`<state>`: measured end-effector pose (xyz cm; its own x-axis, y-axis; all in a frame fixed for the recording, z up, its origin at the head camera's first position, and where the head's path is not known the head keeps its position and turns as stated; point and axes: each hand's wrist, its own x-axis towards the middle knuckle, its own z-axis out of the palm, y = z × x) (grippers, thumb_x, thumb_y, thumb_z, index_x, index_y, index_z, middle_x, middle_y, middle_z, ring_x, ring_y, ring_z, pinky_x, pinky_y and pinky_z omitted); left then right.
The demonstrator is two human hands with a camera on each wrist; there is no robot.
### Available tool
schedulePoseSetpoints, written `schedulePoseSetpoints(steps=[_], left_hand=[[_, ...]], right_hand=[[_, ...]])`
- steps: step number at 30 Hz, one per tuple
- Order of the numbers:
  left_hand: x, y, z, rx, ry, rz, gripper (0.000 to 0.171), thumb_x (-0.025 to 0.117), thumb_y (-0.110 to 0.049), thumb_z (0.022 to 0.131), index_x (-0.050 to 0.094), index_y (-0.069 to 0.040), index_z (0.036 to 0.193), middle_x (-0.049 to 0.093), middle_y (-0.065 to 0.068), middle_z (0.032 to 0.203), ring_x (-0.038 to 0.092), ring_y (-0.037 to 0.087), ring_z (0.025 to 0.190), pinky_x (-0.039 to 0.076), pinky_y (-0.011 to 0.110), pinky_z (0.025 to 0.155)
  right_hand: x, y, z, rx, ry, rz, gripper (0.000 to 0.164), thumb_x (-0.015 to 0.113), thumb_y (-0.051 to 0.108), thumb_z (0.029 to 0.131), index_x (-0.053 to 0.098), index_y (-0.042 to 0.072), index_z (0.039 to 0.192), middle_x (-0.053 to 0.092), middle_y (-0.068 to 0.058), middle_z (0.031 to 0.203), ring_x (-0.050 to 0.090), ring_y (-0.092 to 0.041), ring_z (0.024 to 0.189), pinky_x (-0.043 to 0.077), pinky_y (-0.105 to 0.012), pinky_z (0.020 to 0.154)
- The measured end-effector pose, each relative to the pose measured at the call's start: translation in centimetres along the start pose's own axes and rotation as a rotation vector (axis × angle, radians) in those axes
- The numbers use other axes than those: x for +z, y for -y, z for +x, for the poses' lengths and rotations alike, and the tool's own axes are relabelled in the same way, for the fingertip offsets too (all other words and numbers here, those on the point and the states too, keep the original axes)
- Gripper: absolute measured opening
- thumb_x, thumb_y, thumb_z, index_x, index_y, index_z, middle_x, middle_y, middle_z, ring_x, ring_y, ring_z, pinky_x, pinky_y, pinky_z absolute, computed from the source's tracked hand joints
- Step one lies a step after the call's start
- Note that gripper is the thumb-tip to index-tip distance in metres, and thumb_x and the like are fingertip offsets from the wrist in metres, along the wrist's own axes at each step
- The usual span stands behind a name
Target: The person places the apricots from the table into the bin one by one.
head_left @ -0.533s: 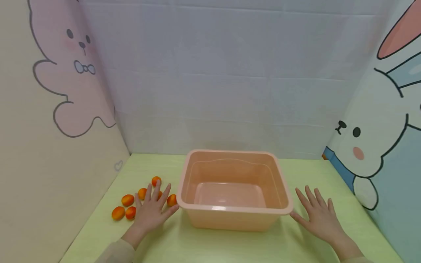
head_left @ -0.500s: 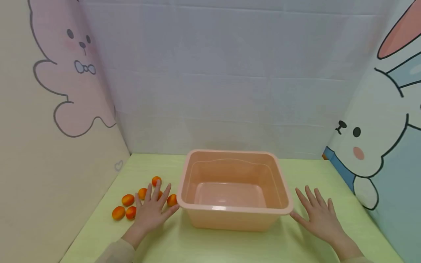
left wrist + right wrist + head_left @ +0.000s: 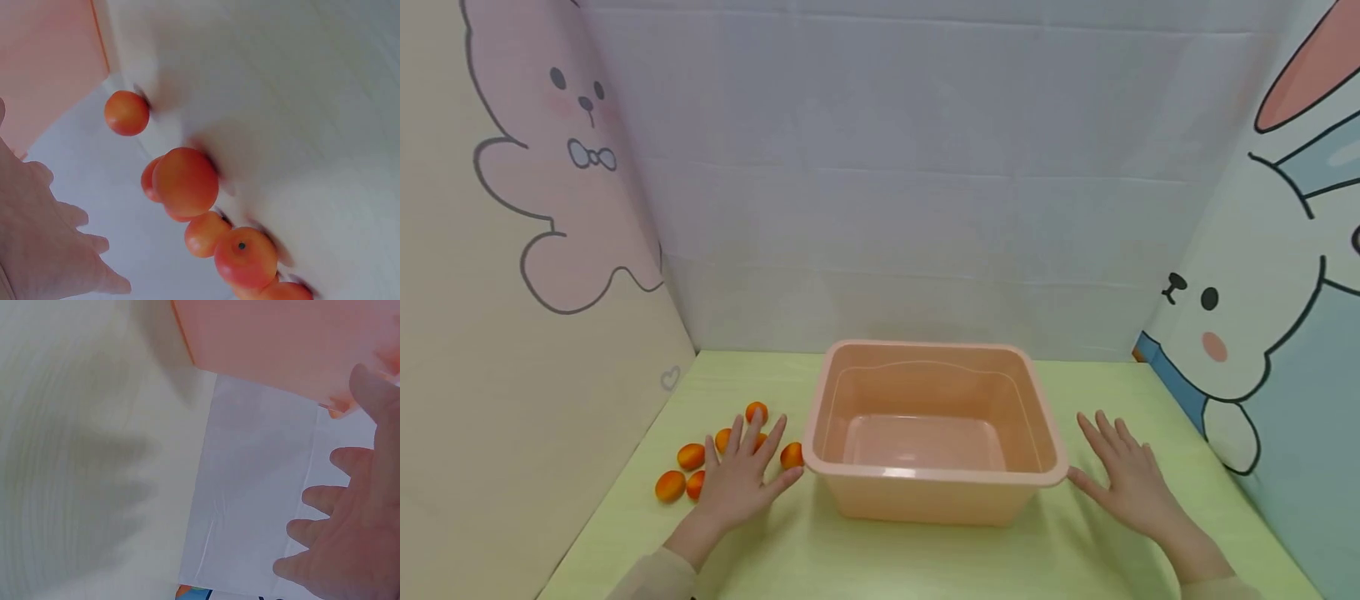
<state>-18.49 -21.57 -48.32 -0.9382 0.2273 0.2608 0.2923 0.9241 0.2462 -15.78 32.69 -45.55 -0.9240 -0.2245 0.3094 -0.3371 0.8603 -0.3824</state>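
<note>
A: What is being listed at centre?
B: One rectangular peach-pink basin (image 3: pixel 925 502), being borne upright by the pale green table (image 3: pixel 887 562); no fruit is being shown inside it. A pale backdrop sheet (image 3: pixel 917 192) is being displayed behind.
A: And the fruit?
B: Small, orange, kumquat-like fruits (image 3: pixel 691 456), seven being counted in the head view. All are being supported by the table, left of the basin; some are being partly hidden by the left hand (image 3: pixel 732 492).
A: In what state are the hands being recorded?
B: Left: fingers being held well spread and nearly straight, nothing being gripped; in the left wrist view, a gap is being shown between fingers and fruit. Right hand (image 3: pixel 1133 487): likewise spread, nothing being gripped, being held just beside the basin's right side. Whether the basin is being touched by either cannot be told.
A: What change is being entered?
B: Against half a second ago, the right hand is being found slightly farther forward, the left slightly farther leftward. Basin and fruit are being left in place.
A: What is being concluded?
B: A minor adjustment only is being judged; no hold is being taken.
</note>
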Motion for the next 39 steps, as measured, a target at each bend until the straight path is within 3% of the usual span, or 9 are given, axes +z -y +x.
schedulePoseSetpoints(steps=[3, 6, 9, 11, 13, 19, 29, 34, 39], left_hand=[[-0.6, 0.0, 0.0, 0.026, -0.026, -0.008, 0.081, 0.056, -0.065, 0.09, 0.035, -0.023, 0.155, 0.025, 0.021, 0.159, 0.013, 0.049, 0.145, 0.002, 0.08, 0.103], [-1.2, -0.1, 0.0, 0.04, -0.042, -0.01, 0.081, 0.057, -0.065, 0.09, 0.036, -0.022, 0.155, 0.028, 0.021, 0.158, 0.016, 0.049, 0.144, 0.006, 0.08, 0.103], [-1.6, -0.1, 0.0, 0.052, -0.065, -0.015, 0.082, 0.059, -0.064, 0.089, 0.036, -0.02, 0.155, 0.029, 0.02, 0.158, 0.019, 0.048, 0.144, 0.011, 0.079, 0.104], [-1.6, 0.0, 0.0, 0.062, -0.089, -0.026, 0.083, 0.061, -0.063, 0.088, 0.036, -0.02, 0.155, 0.029, 0.019, 0.158, 0.022, 0.048, 0.143, 0.013, 0.078, 0.104], [-1.7, 0.2, -0.1, 0.079, -0.118, -0.037, 0.084, 0.064, -0.061, 0.088, 0.036, -0.019, 0.155, 0.03, 0.019, 0.158, 0.025, 0.048, 0.141, 0.016, 0.077, 0.104], [-1.7, 1.0, -0.3, 0.122, -0.195, -0.051, 0.087, 0.072, -0.053, 0.084, 0.036, -0.018, 0.155, 0.036, 0.018, 0.155, 0.033, 0.048, 0.136, 0.024, 0.077, 0.101], [-1.4, 3.4, -1.2, 0.161, -0.275, -0.198, 0.09, 0.087, -0.031, 0.074, 0.043, -0.019, 0.152, 0.046, 0.021, 0.146, 0.045, 0.043, 0.126, 0.037, 0.066, 0.097], [-1.2, 4.9, -1.9, 0.127, -0.295, -0.3, 0.091, 0.091, -0.02, 0.069, 0.047, -0.015, 0.149, 0.049, 0.02, 0.144, 0.047, 0.042, 0.124, 0.039, 0.063, 0.096], [-1.3, 6.1, -2.7, 0.015, -0.23, -0.364, 0.09, 0.088, -0.024, 0.075, 0.042, -0.015, 0.152, 0.047, 0.017, 0.146, 0.043, 0.041, 0.128, 0.039, 0.059, 0.1]], right_hand=[[-0.8, 0.6, 0.6, -0.033, -0.04, 0.163, 0.078, 0.069, 0.022, 0.093, 0.026, 0.006, 0.157, 0.026, -0.039, 0.15, 0.016, -0.064, 0.135, 0.015, -0.083, 0.095], [-1.6, 1.2, 1.1, -0.041, -0.058, 0.303, 0.074, 0.064, 0.013, 0.096, 0.023, 0.005, 0.157, 0.023, -0.036, 0.153, 0.013, -0.06, 0.139, 0.014, -0.079, 0.102], [-2.3, 1.7, 1.4, -0.011, -0.061, 0.366, 0.07, 0.057, 0.012, 0.101, 0.019, 0.011, 0.159, 0.024, -0.031, 0.156, 0.015, -0.026, 0.148, 0.021, -0.047, 0.118], [-2.7, 2.0, 1.6, 0.007, -0.056, 0.422, 0.066, 0.053, 0.011, 0.103, 0.018, 0.012, 0.159, 0.024, -0.03, 0.156, 0.02, -0.001, 0.142, 0.026, -0.02, 0.112], [-3.1, 2.1, 1.8, 0.021, -0.058, 0.475, 0.062, 0.049, 0.011, 0.105, 0.019, 0.009, 0.159, 0.027, -0.029, 0.155, 0.025, 0.016, 0.13, 0.028, -0.003, 0.097], [-3.6, 2.6, 2.5, 0.055, -0.036, 0.669, 0.056, 0.042, 0.012, 0.107, 0.02, 0.007, 0.158, 0.037, -0.011, 0.154, 0.041, 0.015, 0.123, 0.042, -0.008, 0.092], [-4.1, 3.1, 4.0, 0.177, 0.081, 0.997, 0.059, 0.042, 0.018, 0.108, 0.015, 0.005, 0.158, 0.041, -0.003, 0.146, 0.057, 0.002, 0.116, 0.055, -0.027, 0.086], [-4.2, 3.0, 4.5, 0.196, 0.132, 1.058, 0.062, 0.043, 0.018, 0.108, 0.012, 0.002, 0.158, 0.05, 0.011, 0.135, 0.06, -0.003, 0.114, 0.056, -0.032, 0.086], [-4.3, 2.8, 4.9, 0.231, 0.18, 1.087, 0.063, 0.044, 0.019, 0.107, 0.011, 0.001, 0.158, 0.055, 0.014, 0.129, 0.062, -0.006, 0.111, 0.057, -0.035, 0.086]])
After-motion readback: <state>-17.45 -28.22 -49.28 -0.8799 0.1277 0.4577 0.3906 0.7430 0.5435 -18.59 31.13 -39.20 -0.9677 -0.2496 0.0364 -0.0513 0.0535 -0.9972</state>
